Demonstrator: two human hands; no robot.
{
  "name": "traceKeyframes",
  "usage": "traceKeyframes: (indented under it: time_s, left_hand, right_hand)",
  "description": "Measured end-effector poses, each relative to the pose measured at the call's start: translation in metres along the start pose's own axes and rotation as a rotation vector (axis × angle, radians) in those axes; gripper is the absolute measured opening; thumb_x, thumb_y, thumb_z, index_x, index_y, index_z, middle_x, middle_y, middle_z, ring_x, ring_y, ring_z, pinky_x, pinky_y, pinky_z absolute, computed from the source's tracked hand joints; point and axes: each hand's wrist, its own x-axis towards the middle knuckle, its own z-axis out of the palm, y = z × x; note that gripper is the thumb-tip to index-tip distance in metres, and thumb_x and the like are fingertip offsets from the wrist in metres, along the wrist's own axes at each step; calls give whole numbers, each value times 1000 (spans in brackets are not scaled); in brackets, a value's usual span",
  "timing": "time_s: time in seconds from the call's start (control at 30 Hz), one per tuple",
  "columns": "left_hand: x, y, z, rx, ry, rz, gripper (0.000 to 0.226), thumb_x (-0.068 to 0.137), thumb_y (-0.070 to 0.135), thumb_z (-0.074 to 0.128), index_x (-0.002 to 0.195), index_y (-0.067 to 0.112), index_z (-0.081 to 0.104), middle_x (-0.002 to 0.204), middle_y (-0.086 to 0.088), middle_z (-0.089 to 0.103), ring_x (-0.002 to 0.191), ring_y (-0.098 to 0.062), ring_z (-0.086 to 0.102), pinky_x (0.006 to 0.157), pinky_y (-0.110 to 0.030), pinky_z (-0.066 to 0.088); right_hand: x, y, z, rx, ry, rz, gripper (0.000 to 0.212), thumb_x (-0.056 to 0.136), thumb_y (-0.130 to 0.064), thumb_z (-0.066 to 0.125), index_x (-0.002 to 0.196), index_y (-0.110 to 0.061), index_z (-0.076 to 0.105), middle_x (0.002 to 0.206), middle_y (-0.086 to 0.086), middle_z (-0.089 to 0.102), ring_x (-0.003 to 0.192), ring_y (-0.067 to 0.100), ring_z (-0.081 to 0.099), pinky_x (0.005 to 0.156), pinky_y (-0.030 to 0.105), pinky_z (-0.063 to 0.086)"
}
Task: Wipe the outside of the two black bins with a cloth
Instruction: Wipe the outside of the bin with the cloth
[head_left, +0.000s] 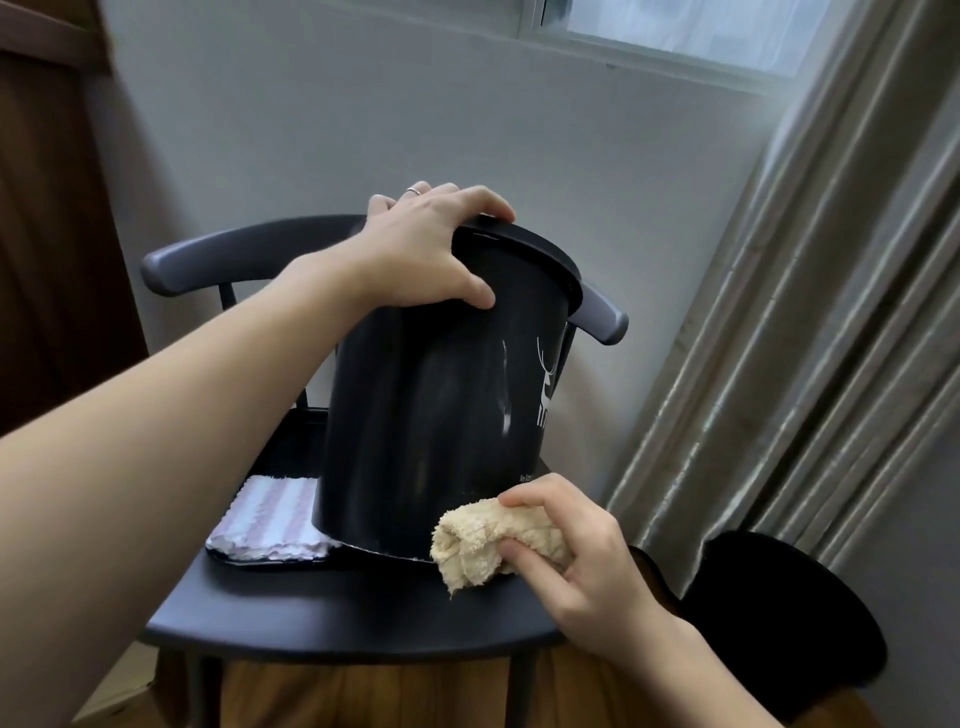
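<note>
A black bin (441, 415) with a white deer print stands on a dark chair seat (337, 613), tipped slightly toward me. My left hand (431, 249) grips its rim at the top, thumb on the near side and fingers over the edge. My right hand (576, 561) holds a bunched beige cloth (493, 540) against the bin's lower right edge, where the base meets the seat. The second black bin (779, 623) sits on the floor at the lower right, mostly in shadow.
A folded white and pink striped cloth (270, 519) lies on the seat left of the bin. The chair's curved backrest (249, 244) runs behind the bin. A grey curtain (805, 364) hangs at the right, a wall and window behind, a wooden door at left.
</note>
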Motion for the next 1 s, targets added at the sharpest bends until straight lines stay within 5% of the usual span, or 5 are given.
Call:
traceKeyframes:
  time_s: [0.33,0.5,0.7,0.83,1.0]
  left_hand:
    - [-3,8,1,-58,23,-20,79,74,28,87,140,47,48,95,31,31,83,2,14,97,-28,18]
    - [-1,5,1,-56,32,-42,79,74,29,87,141,43,48,93,30,31,82,1,13,98,-28,18]
    - [-1,7,3,-52,20,-20,79,74,31,88,142,40,48,94,33,29,92,2,13,97,-25,17]
    - [1,4,2,31,7,12,73,74,36,86,138,37,52,121,16,53,124,-12,31,111,-32,19]
    - [0,-1,0,68,10,-9,74,74,40,86,138,32,51,125,13,51,135,-16,33,117,-38,18]
  right_hand:
    - [21,2,3,-174,325,-86,29,80,-9,77,103,-15,60,103,4,58,96,15,59,86,20,48]
    - [11,-4,17,-369,405,70,19,89,-30,62,108,-28,60,118,5,51,106,24,51,92,30,45]
    - [-1,-20,28,-276,325,200,40,95,-59,47,127,-35,52,124,-4,47,113,18,53,92,29,48]
    - [7,-26,32,-209,358,230,33,90,-37,63,120,-25,60,117,-2,49,105,21,58,85,38,55]
    - [38,-29,19,-151,413,216,28,88,-21,72,114,-24,65,111,-5,48,100,12,57,84,22,51]
